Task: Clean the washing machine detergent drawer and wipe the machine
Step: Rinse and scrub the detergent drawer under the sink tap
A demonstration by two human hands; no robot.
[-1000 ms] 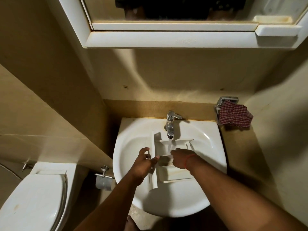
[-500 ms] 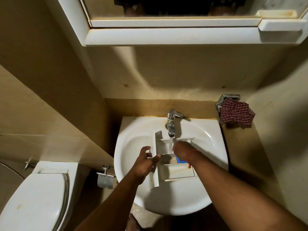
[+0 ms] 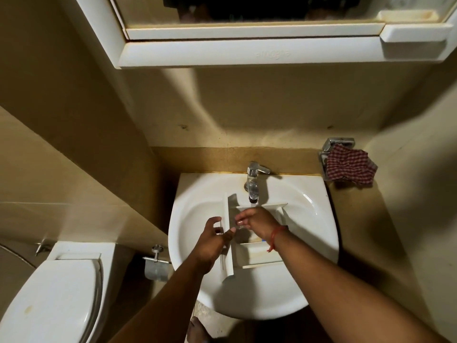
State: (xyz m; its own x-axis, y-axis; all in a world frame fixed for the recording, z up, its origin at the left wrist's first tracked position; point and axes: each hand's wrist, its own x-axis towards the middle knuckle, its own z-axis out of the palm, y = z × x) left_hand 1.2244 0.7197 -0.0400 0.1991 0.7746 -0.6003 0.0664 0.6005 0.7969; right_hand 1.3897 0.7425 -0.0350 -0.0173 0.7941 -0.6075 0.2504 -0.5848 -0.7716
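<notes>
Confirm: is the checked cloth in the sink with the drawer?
No. The red checked cloth lies on the metal holder to the right of the sink, while the detergent drawer sits in the basin.

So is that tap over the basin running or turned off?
Running. A thin stream falls from the tap spout into the detergent drawer, just behind the right hand in the sink.

I see the detergent drawer point(image 3: 249, 256) filling the sink point(image 3: 309, 243) middle under the tap point(image 3: 253, 184); bare basin lies right.
</notes>
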